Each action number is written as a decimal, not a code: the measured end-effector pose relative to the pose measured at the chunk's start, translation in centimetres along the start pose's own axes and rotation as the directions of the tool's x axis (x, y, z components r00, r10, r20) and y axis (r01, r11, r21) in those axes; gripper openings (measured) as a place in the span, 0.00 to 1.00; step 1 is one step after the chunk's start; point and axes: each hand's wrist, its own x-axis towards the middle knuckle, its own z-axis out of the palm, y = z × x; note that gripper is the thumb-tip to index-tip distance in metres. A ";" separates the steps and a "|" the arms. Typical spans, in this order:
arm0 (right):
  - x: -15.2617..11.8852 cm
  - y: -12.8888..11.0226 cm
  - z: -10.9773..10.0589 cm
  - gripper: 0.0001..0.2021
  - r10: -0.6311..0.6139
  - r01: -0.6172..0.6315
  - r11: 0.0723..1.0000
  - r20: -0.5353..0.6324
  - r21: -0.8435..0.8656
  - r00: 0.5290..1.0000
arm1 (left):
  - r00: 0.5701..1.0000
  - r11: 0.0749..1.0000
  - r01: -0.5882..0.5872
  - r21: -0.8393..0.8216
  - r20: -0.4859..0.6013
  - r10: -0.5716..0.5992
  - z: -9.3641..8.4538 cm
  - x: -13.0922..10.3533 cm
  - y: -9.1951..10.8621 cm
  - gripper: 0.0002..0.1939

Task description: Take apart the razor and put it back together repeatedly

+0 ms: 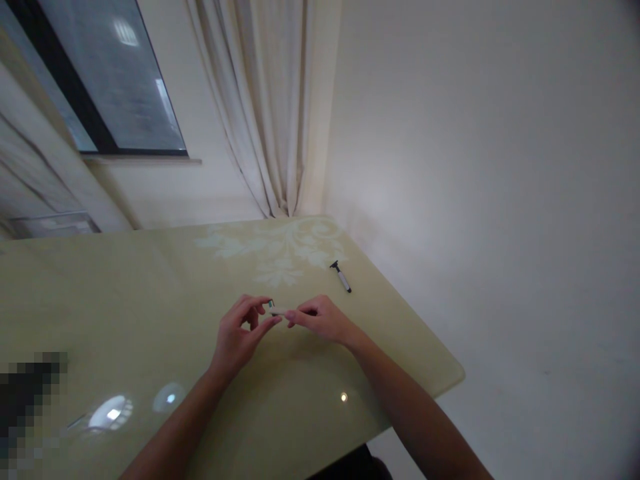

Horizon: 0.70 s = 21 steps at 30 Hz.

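A small, slim item [278, 311], pale along its length with a dark and green bit at its left end, is held up between two bare hands near the middle of the view. The right hand [323, 319] pinches its right end between thumb and bent fingers. The left hand [239, 333] arches toward it, thumb and index finger around the green end; how firmly they grip cannot be told. Both forearms reach in from below, over a glossy, pale green table [125, 293]. Beyond the right hand lies a black-and-grey razor [342, 277]; farther back hangs a curtain [265, 100].
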 end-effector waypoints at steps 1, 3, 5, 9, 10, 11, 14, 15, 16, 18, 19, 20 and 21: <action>0.0 0.0 0.1 0.30 0.001 -0.001 1.000 0.000 -0.015 1.000 | 1.000 1.000 -0.002 0.000 -0.003 0.002 0.0 0.0 0.0 0.15; 0.0 0.0 0.3 0.30 0.013 -0.016 0.996 -0.044 -0.083 0.999 | 1.000 1.000 -0.004 0.000 -0.008 0.004 0.0 0.0 0.0 0.15; 0.1 0.0 0.3 0.30 0.020 -0.031 0.991 -0.086 -0.127 0.996 | 1.000 1.000 -0.003 -0.002 -0.007 0.003 0.0 0.0 0.0 0.14; 0.2 0.2 0.2 0.30 0.003 -0.003 0.999 -0.008 -0.044 1.000 | 1.000 1.000 -0.016 0.000 -0.006 0.016 0.1 0.0 0.2 0.15; 0.2 0.2 0.2 0.31 0.007 -0.007 0.999 -0.002 -0.038 1.000 | 1.000 1.000 -0.020 0.000 -0.006 0.020 0.1 0.0 0.2 0.15; 0.2 0.3 0.1 0.31 0.017 -0.018 0.998 -0.018 -0.052 1.000 | 1.000 1.000 -0.024 -0.001 -0.009 0.024 0.1 0.0 0.2 0.14; 0.2 0.3 0.0 0.32 0.031 -0.040 0.995 -0.087 -0.097 0.996 | 1.000 1.000 -0.025 -0.009 -0.012 0.025 0.2 0.0 0.2 0.14; 0.2 0.3 0.0 0.32 0.026 -0.033 0.996 -0.082 -0.085 0.996 | 1.000 1.000 -0.022 -0.011 -0.010 0.022 0.2 0.0 0.2 0.14; 0.2 0.2 0.1 0.32 0.018 -0.022 0.998 -0.065 -0.063 0.998 | 1.000 1.000 -0.019 -0.013 -0.008 0.019 0.2 0.0 0.2 0.14; 0.2 0.1 0.3 0.32 0.001 -0.002 1.000 -0.032 -0.029 0.999 | 1.000 1.000 -0.012 -0.017 -0.007 0.011 0.2 -0.1 0.3 0.15; 0.2 0.0 0.4 0.32 0.000 -0.001 0.999 -0.032 -0.035 0.999 | 1.000 1.000 -0.009 -0.019 -0.010 0.009 0.2 -0.1 0.3 0.15; 0.2 0.0 0.4 0.32 0.005 -0.008 0.998 -0.045 -0.058 0.999 | 1.000 1.000 -0.008 -0.021 -0.011 0.008 0.2 0.0 0.4 0.15; 0.2 0.0 0.5 0.33 0.015 -0.021 0.996 -0.067 -0.089 0.998 | 1.000 1.000 -0.005 -0.021 -0.010 0.005 0.2 0.0 0.4 0.14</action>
